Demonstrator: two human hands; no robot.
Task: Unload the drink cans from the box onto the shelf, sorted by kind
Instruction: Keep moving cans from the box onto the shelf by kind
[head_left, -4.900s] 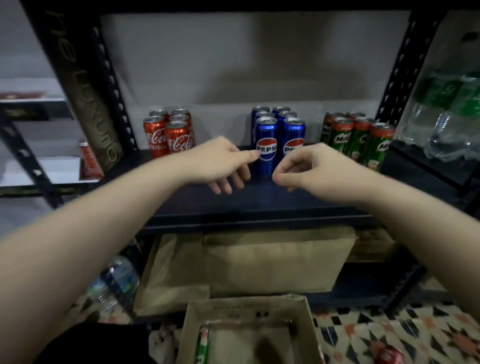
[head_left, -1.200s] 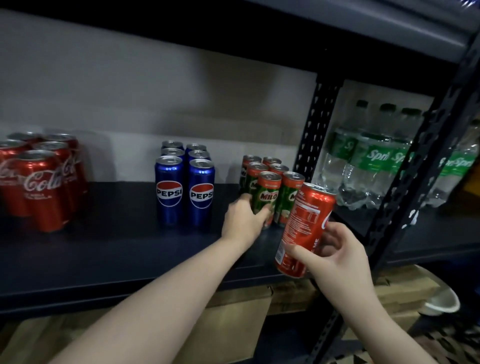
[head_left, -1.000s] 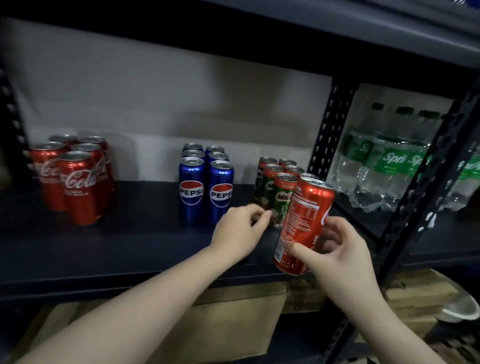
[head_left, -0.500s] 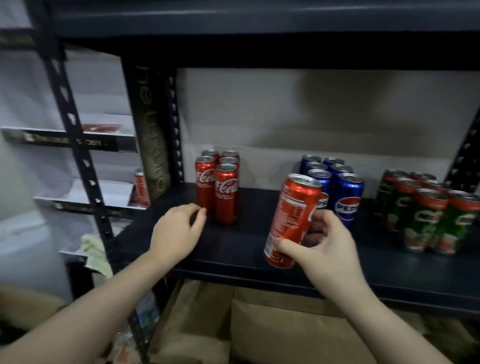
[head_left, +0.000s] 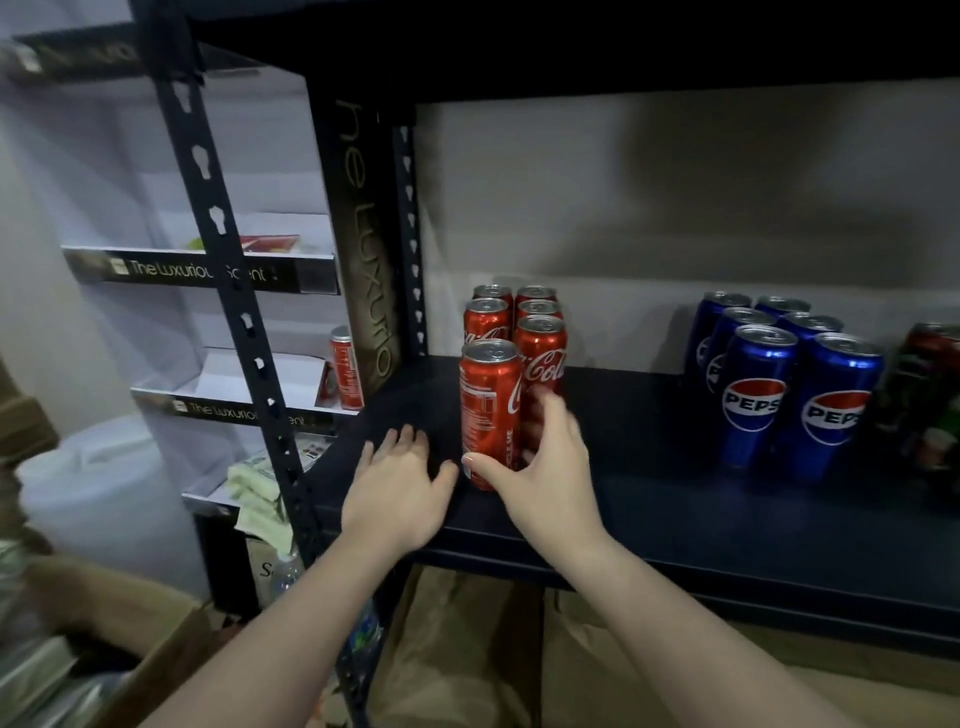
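A tall red Coca-Cola can (head_left: 489, 410) stands upright on the dark shelf (head_left: 649, 514), at the front of the group of red Coca-Cola cans (head_left: 524, 322). My right hand (head_left: 545, 467) is wrapped around its lower right side, thumb across the front. Just left of the can, my left hand (head_left: 397, 486) lies flat on the shelf, fingers spread and empty. Several blue Pepsi cans (head_left: 779, 379) stand to the right. Green Milo cans (head_left: 930, 395) show at the right edge. The box is hidden from view.
A black upright post (head_left: 228, 291) stands left of the shelf bay. Beyond it, a white display stand (head_left: 234, 384) holds another red can (head_left: 344, 369). Brown cardboard (head_left: 467, 649) lies under the shelf. A white container (head_left: 98, 499) sits at the lower left.
My right hand carried the Coca-Cola can left from the Milo end and set it down in front of the Coca-Cola group. My left hand moved left too and now rests flat beside it.
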